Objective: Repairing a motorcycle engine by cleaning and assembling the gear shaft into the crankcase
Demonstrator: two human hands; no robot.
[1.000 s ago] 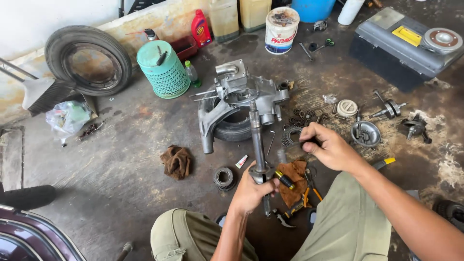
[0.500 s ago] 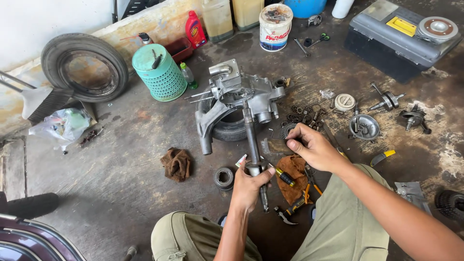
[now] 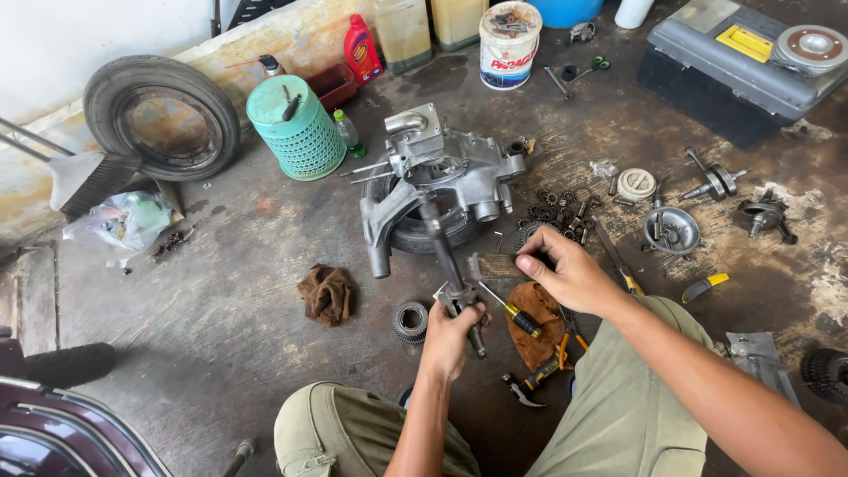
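Your forearms are bare, no sleeves, gloves, watch or rings visible on your left hand (image 3: 450, 340) or right hand (image 3: 565, 274). You wear olive-green trousers with a stitched pocket seam.

Soft daylight lit the floor (image 3: 221, 265) evenly; shadows under the hands (image 3: 450, 340) were faint, focus sharp, edges slightly bowed.

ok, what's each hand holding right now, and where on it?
Left hand grips the near end of the long metal shaft that runs up to the engine casing. Right hand pinches something small in its fingertips; what it is cannot be told.
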